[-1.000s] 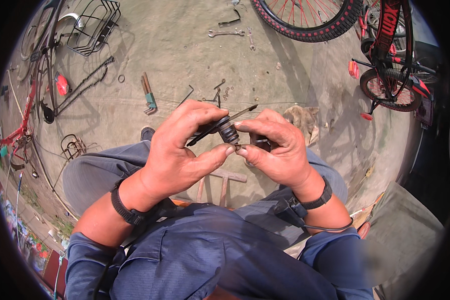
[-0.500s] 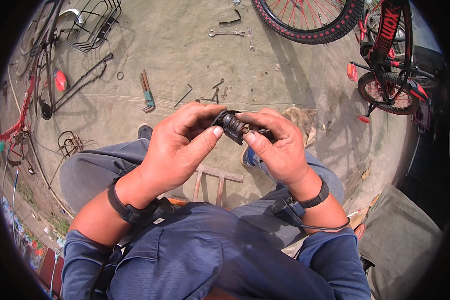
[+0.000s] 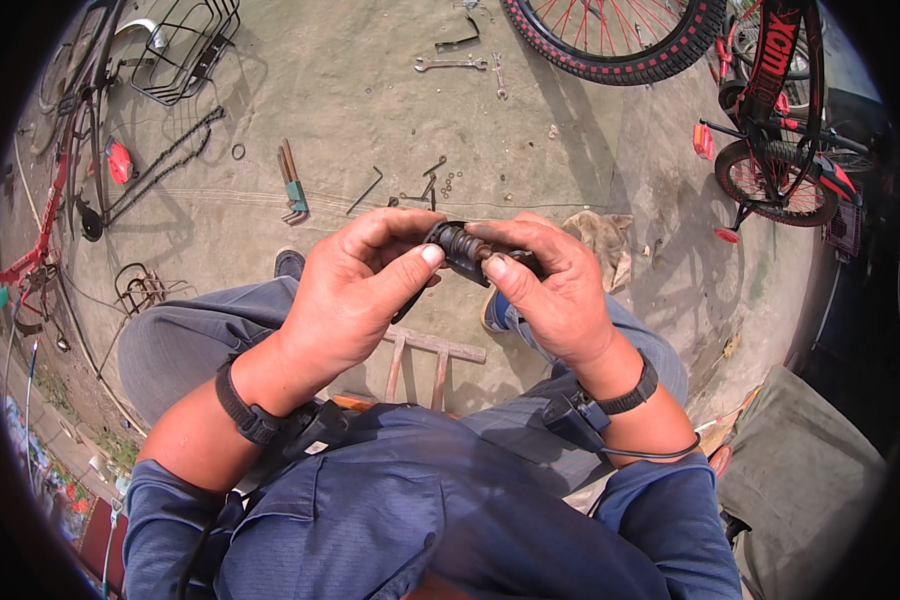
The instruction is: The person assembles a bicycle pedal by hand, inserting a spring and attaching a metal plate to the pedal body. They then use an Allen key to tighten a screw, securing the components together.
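Between both hands, above my knees, is a dark metal spring assembly (image 3: 461, 246), a thick coil set in a black bracket. My left hand (image 3: 342, 290) pinches its left end, thumb on the near side and fingers behind. At the other end, the thumb and fingers of my right hand (image 3: 558, 300) close on a brownish stub beside the coil. A dark edge shows below my left thumb; whether it belongs to the same part, I cannot tell. My fingers hide the underside and both ends.
On the ground ahead lie a hex key set (image 3: 293, 183), a loose hex key (image 3: 365, 190), small bolts and washers, a wrench (image 3: 450, 64) and a bicycle chain (image 3: 160, 170). A spoked wheel (image 3: 630, 70) and bicycle stand at the upper right. A wooden stool (image 3: 432, 345) is between my legs.
The spring assembly has turned slightly in my fingers, and a dark edge now shows below my left hand. My right thumb has shifted a little left along the stub.
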`<state>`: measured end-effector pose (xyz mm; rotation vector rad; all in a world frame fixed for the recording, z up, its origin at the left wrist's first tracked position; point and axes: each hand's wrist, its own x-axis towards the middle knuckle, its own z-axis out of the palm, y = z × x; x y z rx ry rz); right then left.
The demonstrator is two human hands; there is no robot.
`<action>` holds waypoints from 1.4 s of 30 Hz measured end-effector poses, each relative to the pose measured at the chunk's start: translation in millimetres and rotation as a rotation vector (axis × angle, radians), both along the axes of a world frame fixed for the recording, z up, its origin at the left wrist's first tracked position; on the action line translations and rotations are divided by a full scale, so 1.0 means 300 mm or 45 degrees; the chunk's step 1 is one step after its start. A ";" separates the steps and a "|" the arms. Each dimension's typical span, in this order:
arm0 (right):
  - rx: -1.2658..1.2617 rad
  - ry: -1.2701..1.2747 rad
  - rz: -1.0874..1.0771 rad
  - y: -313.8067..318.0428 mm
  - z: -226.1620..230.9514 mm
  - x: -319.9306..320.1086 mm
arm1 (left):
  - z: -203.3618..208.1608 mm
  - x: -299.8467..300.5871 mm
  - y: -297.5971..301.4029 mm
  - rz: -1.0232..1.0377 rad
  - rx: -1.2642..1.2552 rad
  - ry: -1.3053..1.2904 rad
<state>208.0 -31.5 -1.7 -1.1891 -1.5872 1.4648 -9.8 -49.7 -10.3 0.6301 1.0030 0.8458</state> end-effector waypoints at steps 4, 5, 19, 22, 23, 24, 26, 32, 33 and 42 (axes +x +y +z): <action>-0.036 -0.035 0.028 0.001 0.004 0.006 | -0.005 0.004 -0.002 0.009 -0.010 -0.010; -0.051 -0.039 0.041 0.001 0.005 0.007 | -0.006 0.004 -0.003 0.008 -0.012 -0.005; 0.099 -0.078 0.048 0.004 0.007 0.003 | 0.003 0.009 -0.004 -0.051 -0.050 -0.093; 0.090 -0.064 0.056 0.004 0.011 0.003 | 0.005 0.009 -0.005 -0.064 -0.050 -0.086; 0.080 -0.055 0.054 0.003 0.012 0.001 | 0.006 0.009 -0.006 -0.061 -0.044 -0.084; 0.061 -0.063 0.061 0.003 0.014 0.003 | 0.008 0.008 -0.007 -0.075 -0.051 -0.065; 0.025 -0.077 0.072 0.004 0.019 0.007 | 0.009 0.006 -0.006 -0.090 -0.056 -0.036; 0.009 -0.111 0.111 0.004 0.027 0.011 | 0.007 0.004 -0.005 -0.127 -0.063 -0.001; -0.037 -0.044 0.107 0.006 0.026 0.012 | 0.006 0.004 -0.005 -0.124 -0.062 0.015; -0.261 0.159 0.024 0.012 0.029 0.032 | -0.006 0.012 0.001 -0.038 -0.075 0.066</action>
